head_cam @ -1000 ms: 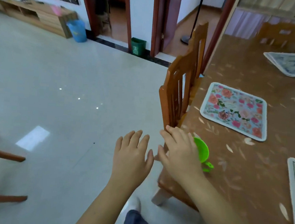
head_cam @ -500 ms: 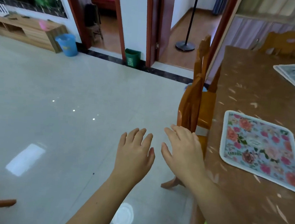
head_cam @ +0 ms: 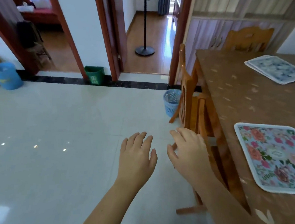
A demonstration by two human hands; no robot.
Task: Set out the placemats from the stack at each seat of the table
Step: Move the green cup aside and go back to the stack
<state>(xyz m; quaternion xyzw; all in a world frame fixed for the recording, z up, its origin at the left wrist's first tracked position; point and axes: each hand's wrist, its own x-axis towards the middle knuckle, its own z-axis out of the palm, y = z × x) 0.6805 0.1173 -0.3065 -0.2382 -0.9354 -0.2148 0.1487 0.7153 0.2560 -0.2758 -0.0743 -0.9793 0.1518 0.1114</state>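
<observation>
A floral pink-and-blue placemat (head_cam: 272,157) lies flat on the brown table (head_cam: 241,101) near its left edge. At the table's far right sits a small stack of blue-patterned placemats (head_cam: 277,69). My left hand (head_cam: 138,157) hovers over the floor with fingers spread, holding nothing. My right hand (head_cam: 187,152) is also empty, fingers relaxed, just left of the near wooden chair (head_cam: 203,116) tucked under the table.
A second wooden chair (head_cam: 184,86) stands further along the table's left side, a third (head_cam: 247,38) at the far end. A blue mesh bin (head_cam: 171,103) sits beside the chairs. A fan stand (head_cam: 144,49), green bin (head_cam: 94,75) and blue bucket (head_cam: 4,76) line the far wall.
The view has advanced along the table's left side; the green object and the near mat have dropped out of view. My right hand has come off the chair back and hangs free.
</observation>
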